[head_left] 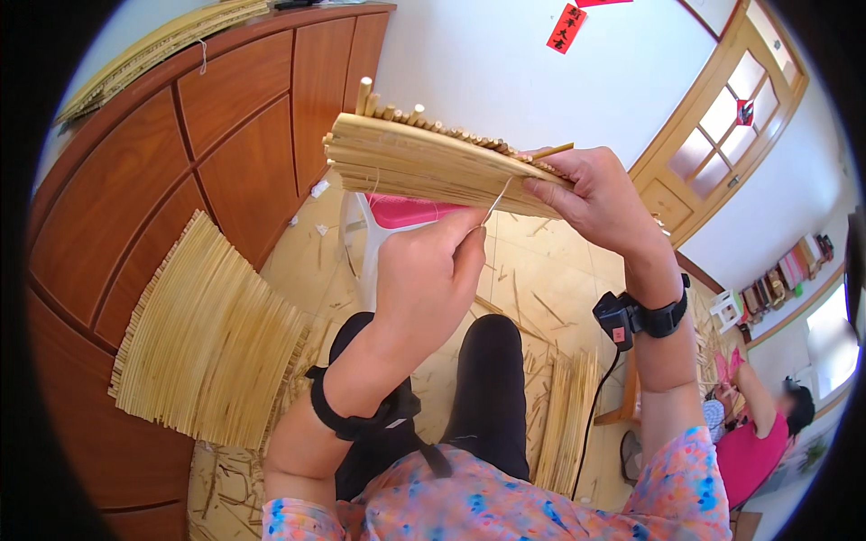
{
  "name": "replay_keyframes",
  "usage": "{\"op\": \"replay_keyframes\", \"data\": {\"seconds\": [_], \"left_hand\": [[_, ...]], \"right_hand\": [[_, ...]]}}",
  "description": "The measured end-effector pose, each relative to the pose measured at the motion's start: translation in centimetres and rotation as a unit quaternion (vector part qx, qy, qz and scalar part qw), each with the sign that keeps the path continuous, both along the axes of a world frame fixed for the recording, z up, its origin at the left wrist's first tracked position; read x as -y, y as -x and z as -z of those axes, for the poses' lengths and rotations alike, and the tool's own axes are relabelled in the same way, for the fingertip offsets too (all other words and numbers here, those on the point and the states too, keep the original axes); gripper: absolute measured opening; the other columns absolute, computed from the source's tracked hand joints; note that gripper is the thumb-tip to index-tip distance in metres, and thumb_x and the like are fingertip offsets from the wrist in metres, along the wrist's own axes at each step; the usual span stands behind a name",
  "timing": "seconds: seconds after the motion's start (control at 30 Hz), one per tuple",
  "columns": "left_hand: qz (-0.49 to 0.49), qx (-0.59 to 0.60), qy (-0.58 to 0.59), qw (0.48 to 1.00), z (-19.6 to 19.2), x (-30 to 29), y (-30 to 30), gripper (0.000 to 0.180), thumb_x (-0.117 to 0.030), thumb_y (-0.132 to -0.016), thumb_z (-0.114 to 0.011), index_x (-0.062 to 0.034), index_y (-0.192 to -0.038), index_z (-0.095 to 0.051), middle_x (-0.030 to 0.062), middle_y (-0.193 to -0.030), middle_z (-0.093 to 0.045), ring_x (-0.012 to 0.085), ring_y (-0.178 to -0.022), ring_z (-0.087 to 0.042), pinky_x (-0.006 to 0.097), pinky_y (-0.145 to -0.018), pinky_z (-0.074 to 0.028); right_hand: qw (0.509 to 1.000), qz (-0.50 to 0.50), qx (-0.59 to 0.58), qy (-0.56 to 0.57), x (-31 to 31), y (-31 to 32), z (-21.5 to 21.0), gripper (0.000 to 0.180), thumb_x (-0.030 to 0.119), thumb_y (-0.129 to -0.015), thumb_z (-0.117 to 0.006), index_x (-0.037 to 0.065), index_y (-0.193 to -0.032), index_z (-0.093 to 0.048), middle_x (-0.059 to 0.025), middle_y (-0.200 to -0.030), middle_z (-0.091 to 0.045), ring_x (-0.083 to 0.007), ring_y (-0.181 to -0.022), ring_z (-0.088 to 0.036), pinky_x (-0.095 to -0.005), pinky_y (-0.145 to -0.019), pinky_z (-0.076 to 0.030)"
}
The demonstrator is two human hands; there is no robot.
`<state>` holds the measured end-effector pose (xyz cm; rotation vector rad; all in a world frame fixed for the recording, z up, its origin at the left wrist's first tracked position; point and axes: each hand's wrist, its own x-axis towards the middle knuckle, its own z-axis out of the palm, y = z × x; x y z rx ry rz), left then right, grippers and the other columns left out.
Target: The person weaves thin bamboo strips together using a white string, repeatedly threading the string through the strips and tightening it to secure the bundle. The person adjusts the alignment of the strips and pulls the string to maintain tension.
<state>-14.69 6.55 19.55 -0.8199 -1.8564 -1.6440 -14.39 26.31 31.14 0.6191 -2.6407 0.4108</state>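
Note:
I hold up a woven panel of pale reed stalks (424, 162) in front of me, its stalk ends sticking up along the top edge. My right hand (600, 194) grips the panel's right end, thumb pressed on its face. My left hand (428, 275) is just below the panel, fingers pinched on a thin pale string (496, 200) that runs up to the panel's lower edge. Both wrists carry black straps with small devices. My legs in dark trousers (492, 388) are below.
A stack of finished reed panels (207, 338) leans against the wooden cabinet (144, 180) at left. Loose reeds (564, 419) lie on the tiled floor by my right leg. A white stool with pink seat (397, 216) stands ahead. Another person (753, 433) sits at right.

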Motion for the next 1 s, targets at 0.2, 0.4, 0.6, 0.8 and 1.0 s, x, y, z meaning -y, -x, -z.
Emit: {"op": "replay_keyframes", "data": {"seconds": [0.2, 0.4, 0.6, 0.8, 1.0], "left_hand": [[-0.027, -0.035, 0.002, 0.999, -0.1, -0.9, 1.4, 0.017, -0.001, -0.094, -0.065, 0.0045, -0.109, -0.073, 0.0121, -0.061, -0.061, 0.0105, -0.050, -0.054, 0.029, -0.048, -0.042], [-0.033, -0.031, -0.015, 0.999, -0.4, -1.4, 1.6, 0.018, -0.001, -0.095, -0.065, 0.0047, -0.110, -0.073, 0.0108, -0.063, -0.064, 0.0089, -0.052, -0.054, 0.028, -0.049, -0.042], [-0.013, 0.031, -0.034, 0.999, -0.7, -1.4, 1.1, 0.017, -0.004, -0.090, -0.068, 0.0013, -0.105, -0.074, 0.0194, -0.069, -0.066, 0.0309, -0.058, -0.066, 0.038, -0.055, -0.050], [0.019, 0.104, -0.051, 0.993, -0.4, -1.0, -0.4, 0.017, -0.004, -0.091, -0.067, 0.0022, -0.106, -0.073, 0.0162, -0.064, -0.065, 0.0226, -0.051, -0.062, 0.034, -0.051, -0.046], [-0.018, 0.103, -0.019, 0.994, 3.8, 0.3, -3.0, 0.018, -0.003, -0.091, -0.066, -0.0002, -0.108, -0.072, 0.0119, -0.062, -0.062, 0.0199, -0.049, -0.060, 0.032, -0.050, -0.046]], "right_hand": [[0.999, -0.007, -0.013, -0.039, 0.1, 1.0, -0.8, 0.023, 0.021, -0.092, -0.071, 0.004, -0.107, -0.074, -0.0179, -0.066, -0.059, -0.0270, -0.054, -0.052, -0.0358, -0.056, -0.044], [0.999, -0.006, -0.010, -0.032, 0.2, 1.1, -1.1, 0.023, 0.022, -0.093, -0.070, 0.004, -0.106, -0.074, -0.0178, -0.065, -0.058, -0.0269, -0.054, -0.051, -0.0363, -0.056, -0.044], [1.000, -0.001, 0.003, -0.019, 0.4, 0.9, -1.0, 0.022, 0.020, -0.092, -0.071, 0.005, -0.107, -0.074, -0.0176, -0.067, -0.059, -0.0266, -0.055, -0.051, -0.0353, -0.056, -0.044], [1.000, 0.003, -0.014, -0.007, 1.0, -0.2, 0.5, 0.021, 0.020, -0.091, -0.072, 0.007, -0.107, -0.075, -0.0169, -0.071, -0.063, -0.0306, -0.058, -0.058, -0.0366, -0.057, -0.048], [0.993, -0.026, -0.115, 0.000, 2.9, -2.5, 6.3, 0.025, 0.017, -0.086, -0.075, 0.009, -0.110, -0.075, -0.0160, -0.087, -0.072, -0.0350, -0.073, -0.069, -0.0403, -0.062, -0.055]]}}
